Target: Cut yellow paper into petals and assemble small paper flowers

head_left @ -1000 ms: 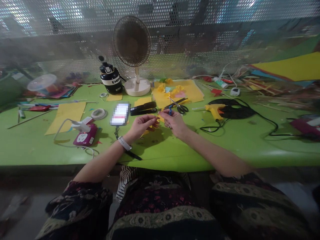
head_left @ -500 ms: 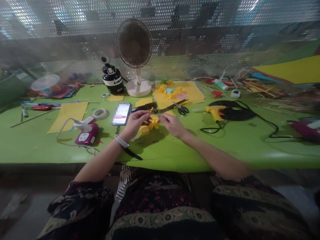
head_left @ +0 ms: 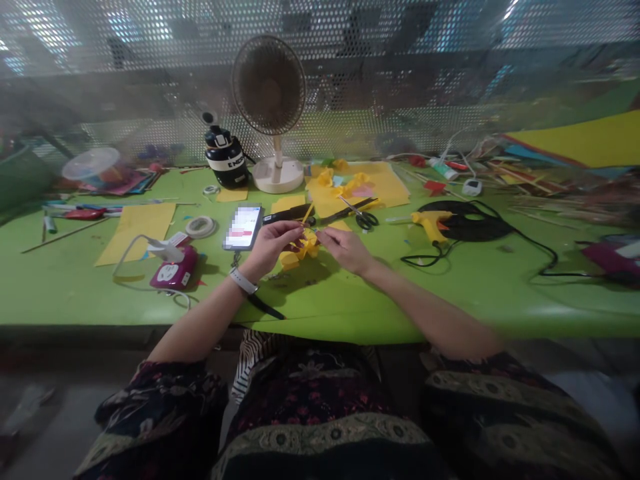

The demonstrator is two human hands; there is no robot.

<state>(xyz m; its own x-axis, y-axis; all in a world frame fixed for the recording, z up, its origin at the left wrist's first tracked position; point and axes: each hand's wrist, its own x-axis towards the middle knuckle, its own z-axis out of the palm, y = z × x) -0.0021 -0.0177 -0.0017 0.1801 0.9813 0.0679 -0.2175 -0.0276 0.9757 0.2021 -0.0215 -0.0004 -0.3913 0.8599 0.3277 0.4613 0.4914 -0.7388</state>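
Note:
My left hand (head_left: 273,244) and my right hand (head_left: 345,249) meet over the green table (head_left: 350,293), both pinching a small yellow paper flower (head_left: 304,245) held between their fingertips. A thin yellow strip sticks up from the flower. Just behind the hands lie a phone (head_left: 243,227) with a lit screen, a black stapler (head_left: 289,214) and black-handled scissors (head_left: 357,215). A white watch sits on my left wrist.
A desk fan (head_left: 271,107) and a black bottle (head_left: 225,159) stand at the back. Yellow paper sheets (head_left: 136,230), a tape roll (head_left: 201,227) and a pink charger (head_left: 171,273) lie left. A yellow glue gun (head_left: 429,223) with black cable lies right, near stacked coloured sheets (head_left: 575,143).
One second ago my right hand held small blue scissors by the paper; now both hands hold the yellow flower, a little closer to me. A yellow strip now sticks up.

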